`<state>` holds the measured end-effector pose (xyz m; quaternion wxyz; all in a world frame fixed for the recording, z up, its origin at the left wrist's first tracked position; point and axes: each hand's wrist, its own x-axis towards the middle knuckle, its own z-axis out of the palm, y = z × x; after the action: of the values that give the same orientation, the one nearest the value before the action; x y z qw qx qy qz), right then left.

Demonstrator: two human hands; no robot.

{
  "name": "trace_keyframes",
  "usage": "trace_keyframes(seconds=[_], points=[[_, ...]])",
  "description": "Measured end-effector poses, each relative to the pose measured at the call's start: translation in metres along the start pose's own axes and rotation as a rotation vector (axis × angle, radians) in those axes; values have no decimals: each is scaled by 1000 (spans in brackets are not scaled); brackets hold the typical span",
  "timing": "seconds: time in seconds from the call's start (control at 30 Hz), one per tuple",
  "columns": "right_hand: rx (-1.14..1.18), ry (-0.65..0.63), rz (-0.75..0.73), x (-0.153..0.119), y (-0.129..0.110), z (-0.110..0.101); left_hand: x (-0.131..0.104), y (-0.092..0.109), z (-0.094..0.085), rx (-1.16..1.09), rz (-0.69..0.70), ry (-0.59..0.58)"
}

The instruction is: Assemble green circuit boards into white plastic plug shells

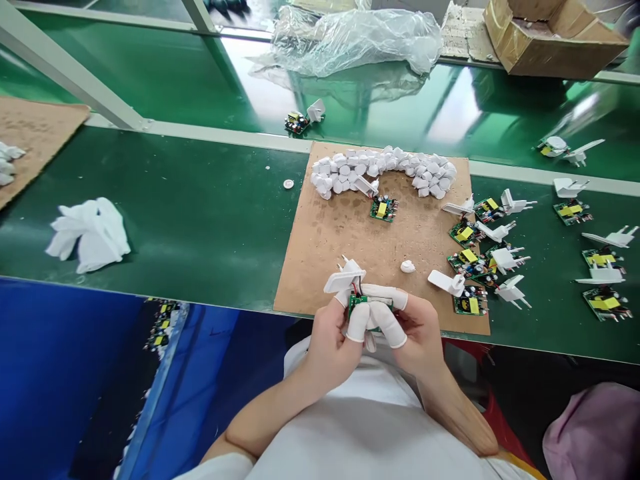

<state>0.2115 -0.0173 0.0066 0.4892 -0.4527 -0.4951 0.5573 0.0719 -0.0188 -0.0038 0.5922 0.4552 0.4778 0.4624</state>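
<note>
A small green circuit board (355, 305) is pinched between both hands at the table's front edge. Red and black wires run from it to a white plug cover (345, 277) with two pins, tilted above my left hand (334, 340). That hand is closed on the board's left side. My right hand (414, 327) is closed on the right side, thumb and fingers over the board. White finger cots sit on the fingertips and hide most of the board. One small white round piece (408, 267) lies on the cardboard (330, 247) just beyond my right hand.
An arc of white round pieces (345, 170) lies at the cardboard's back, near another board (384, 209). Several boards with plugs (467, 257) crowd the right. White gloves (93, 233) lie left. Beyond the rail are plastic film (355, 40) and a cardboard box (555, 50).
</note>
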Motion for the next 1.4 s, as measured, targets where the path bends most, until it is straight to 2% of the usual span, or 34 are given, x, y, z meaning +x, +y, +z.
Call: trace_keyframes(seconds=[0.13,0.33,0.53,0.6,0.73,0.87,1.0,1.1,1.2,1.3,1.4], points=[[27,-121,24,1,3,-5,2,5,-1,-14,-52,41],[-14,-76,-65,-1,2,-6,4,8,-2,-124,-80,-85],[-153,-36,-175,-3,-3,-7,6,2,2,-204,-102,-50],[-149,-13,-143,-2,-6,-7,6,2,-1,-199,-108,-122],[-87,64,18,2,-9,-7,7,8,-7,-160,-80,-279],[2,72,144,6,-10,-7,8,14,-10,-121,-114,-309],[28,28,136,7,-12,-7,5,13,-14,-173,-191,-334],[28,-45,82,5,-11,-5,2,12,-11,-254,-252,-273],[-43,-30,65,4,-6,0,3,12,-3,-287,-299,-99],[-25,-6,60,5,0,2,4,10,4,-261,-271,53],[76,-81,52,5,2,-1,3,8,5,-259,-269,42]])
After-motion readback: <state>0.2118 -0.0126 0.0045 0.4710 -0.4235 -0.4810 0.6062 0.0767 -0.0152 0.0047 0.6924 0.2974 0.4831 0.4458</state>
